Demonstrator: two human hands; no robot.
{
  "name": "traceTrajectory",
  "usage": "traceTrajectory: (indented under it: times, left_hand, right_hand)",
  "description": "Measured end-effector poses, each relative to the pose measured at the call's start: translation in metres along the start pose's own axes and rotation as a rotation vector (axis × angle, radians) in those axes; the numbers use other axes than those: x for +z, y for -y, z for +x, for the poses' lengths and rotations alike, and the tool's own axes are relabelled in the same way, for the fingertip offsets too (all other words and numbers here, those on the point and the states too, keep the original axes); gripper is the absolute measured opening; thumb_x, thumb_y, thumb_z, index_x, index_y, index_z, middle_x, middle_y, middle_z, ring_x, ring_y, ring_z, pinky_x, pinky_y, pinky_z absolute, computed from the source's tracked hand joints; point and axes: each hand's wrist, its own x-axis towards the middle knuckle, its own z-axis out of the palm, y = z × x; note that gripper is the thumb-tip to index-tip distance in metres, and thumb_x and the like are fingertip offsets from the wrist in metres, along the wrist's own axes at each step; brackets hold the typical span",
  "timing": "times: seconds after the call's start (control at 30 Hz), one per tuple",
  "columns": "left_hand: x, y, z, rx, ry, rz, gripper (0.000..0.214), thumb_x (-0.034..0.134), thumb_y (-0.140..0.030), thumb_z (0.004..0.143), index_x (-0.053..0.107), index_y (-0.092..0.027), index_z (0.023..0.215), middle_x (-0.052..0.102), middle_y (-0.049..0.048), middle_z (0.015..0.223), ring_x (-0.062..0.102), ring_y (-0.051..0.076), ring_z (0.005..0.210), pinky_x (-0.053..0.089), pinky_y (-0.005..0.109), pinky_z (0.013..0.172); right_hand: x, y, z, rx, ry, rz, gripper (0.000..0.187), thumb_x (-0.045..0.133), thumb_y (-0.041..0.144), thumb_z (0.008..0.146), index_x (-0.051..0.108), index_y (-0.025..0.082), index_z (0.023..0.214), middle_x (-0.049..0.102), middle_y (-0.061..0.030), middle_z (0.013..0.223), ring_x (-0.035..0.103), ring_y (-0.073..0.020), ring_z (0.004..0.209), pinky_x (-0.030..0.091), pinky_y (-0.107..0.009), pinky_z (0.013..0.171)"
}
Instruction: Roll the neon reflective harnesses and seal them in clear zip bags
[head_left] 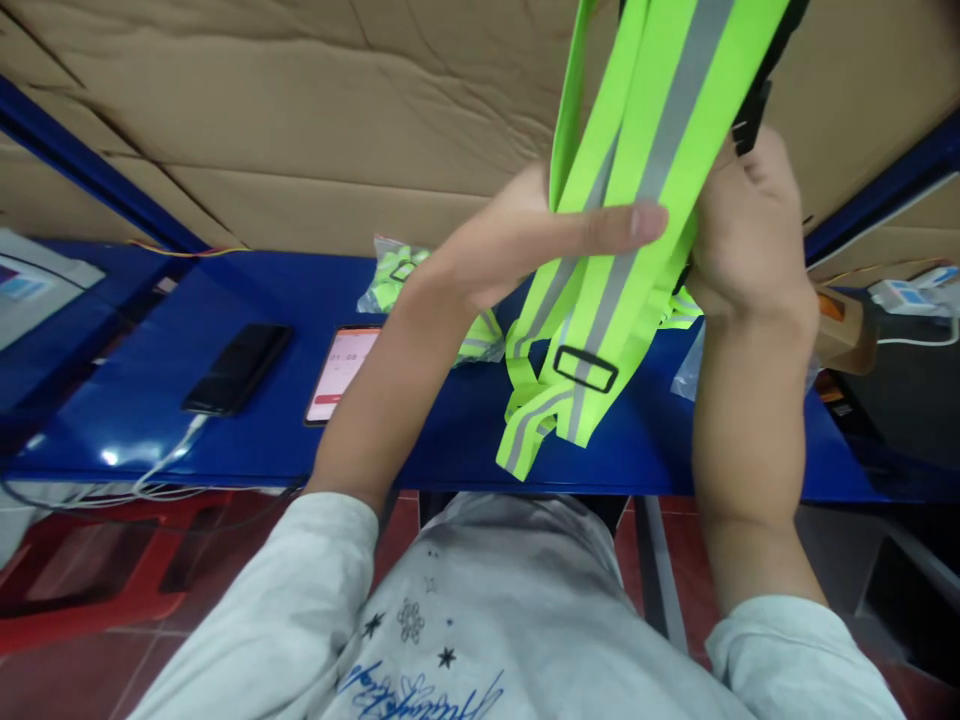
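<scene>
A neon-green reflective strap harness [637,190] with grey stripes hangs in folded layers above the table. My left hand [555,230] grips it from the left, thumb across the front and the other fingers hidden behind the layers. On its right edge my right hand [750,220] is closed, near a black plastic buckle [752,118]; the fingertips are out of sight. A black rectangular slider [586,369] sits on the strap's lower part, where loose ends dangle. Beneath my left forearm lies more green strap in a clear plastic bag [394,275].
On the blue table [285,450] are a black phone [238,368] with a white cable and a phone with a lit screen [341,375]. A brown cardboard box [847,330] stands at right. Cardboard [285,120] lines the back. A red stool [112,570] stands below left.
</scene>
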Motion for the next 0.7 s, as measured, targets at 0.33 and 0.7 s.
traceTrajectory:
  times: [0.33,0.7]
  left_hand:
    - [0.005,0.036,0.008,-0.050,-0.006,-0.369,0.035,0.088,-0.021,0.081,0.071,-0.014,0.112,0.080,0.0055,0.114,0.075,0.023,0.110,0.063,0.041,0.104]
    - [0.035,0.088,0.009,-0.277,0.297,-0.546,0.026,0.069,-0.028,0.090,0.073,-0.016,0.113,0.078,0.0144,0.125,0.077,0.031,0.115,0.059,0.051,0.109]
  right_hand:
    - [0.003,-0.002,0.010,-0.154,0.107,-0.043,0.054,0.059,0.077,0.094,0.072,0.025,0.099,0.073,-0.0014,0.100,0.063,-0.0219,0.104,0.054,-0.035,0.091]
    - [-0.009,-0.017,0.019,-0.005,0.108,-0.130,0.049,0.082,0.063,0.083,0.063,0.019,0.071,0.052,0.0029,0.066,0.038,-0.0098,0.063,0.030,-0.029,0.060]
